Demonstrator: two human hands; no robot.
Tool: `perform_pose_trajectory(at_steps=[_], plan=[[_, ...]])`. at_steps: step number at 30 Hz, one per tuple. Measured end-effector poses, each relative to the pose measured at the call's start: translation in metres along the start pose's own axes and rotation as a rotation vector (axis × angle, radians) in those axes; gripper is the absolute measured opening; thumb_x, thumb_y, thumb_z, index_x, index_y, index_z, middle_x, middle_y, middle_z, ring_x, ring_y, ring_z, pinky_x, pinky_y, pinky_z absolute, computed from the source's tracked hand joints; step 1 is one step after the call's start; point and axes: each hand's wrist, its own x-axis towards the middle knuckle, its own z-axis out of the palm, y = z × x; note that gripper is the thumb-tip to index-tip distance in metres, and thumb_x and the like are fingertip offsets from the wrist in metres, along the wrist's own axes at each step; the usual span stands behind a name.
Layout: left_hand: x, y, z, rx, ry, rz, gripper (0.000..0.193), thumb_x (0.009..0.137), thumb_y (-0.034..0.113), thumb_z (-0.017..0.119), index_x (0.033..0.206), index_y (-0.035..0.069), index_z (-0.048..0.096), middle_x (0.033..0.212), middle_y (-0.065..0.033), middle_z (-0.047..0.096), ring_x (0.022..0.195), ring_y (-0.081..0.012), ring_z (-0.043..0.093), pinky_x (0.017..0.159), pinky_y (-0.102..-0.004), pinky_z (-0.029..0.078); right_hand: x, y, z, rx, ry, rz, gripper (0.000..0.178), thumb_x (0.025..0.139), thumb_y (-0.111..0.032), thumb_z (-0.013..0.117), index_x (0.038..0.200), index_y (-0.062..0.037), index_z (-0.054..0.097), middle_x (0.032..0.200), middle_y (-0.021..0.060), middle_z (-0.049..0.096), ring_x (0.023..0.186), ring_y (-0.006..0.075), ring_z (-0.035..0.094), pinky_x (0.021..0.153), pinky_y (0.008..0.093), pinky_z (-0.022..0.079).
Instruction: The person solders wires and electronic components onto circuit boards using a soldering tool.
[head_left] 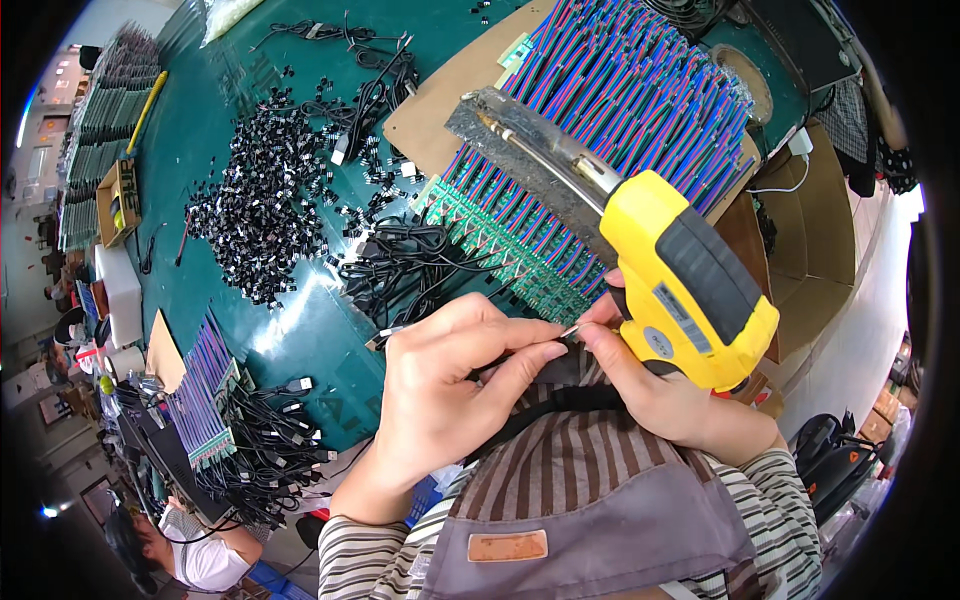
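Periphery of the table (190, 120).
Small open carton (129, 190) and yellow rod (147, 113) are seen near the left edge; large cardboard box (822, 235) is seen beyond the right.

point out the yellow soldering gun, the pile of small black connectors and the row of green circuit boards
Yellow soldering gun (638, 222): head view, yellow housing.
Pile of small black connectors (265, 195): head view, middle.
Row of green circuit boards (515, 247): head view, near its middle.

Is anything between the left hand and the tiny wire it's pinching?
Nothing visible: the left hand pinches the thin wire directly between thumb and finger. The right hand is beside it, holding the yellow soldering gun off to the right, not in between.
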Motion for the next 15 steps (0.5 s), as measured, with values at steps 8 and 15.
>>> perform_pose_trajectory(at_steps=[8, 15], plan=[[0.001, -0.004, -0.008, -0.303, -0.187, -0.182, 0.013, 0.071, -0.006, 0.075, 0.083, 0.0, 0.073, 0.071, -0.0037, 0.061, 0.063, -0.0089, 0.055, 0.058, -0.0218, 0.041, 0.003, -0.005, -0.007, 0.688, 0.017, 0.352, 0.037, 0.088, -0.001, 0.064, 0.121, -0.0005, 0.048, 0.089, 0.0059, 0.062, 0.07, 0.0107, 0.06, 0.06, 0.0233, 0.051], [0.003, 0.0, -0.009, -0.801, -0.336, -0.558, 0.013, 0.076, -0.009, 0.07, 0.088, -0.005, 0.07, 0.08, -0.0033, 0.061, 0.073, -0.0071, 0.058, 0.065, -0.019, 0.043, -0.002, 0.0, -0.014, 0.724, -0.008, 0.311, 0.039, 0.089, -0.001, 0.063, 0.124, -0.0001, 0.045, 0.092, 0.0086, 0.064, 0.071, 0.0112, 0.061, 0.062, 0.0234, 0.052]])
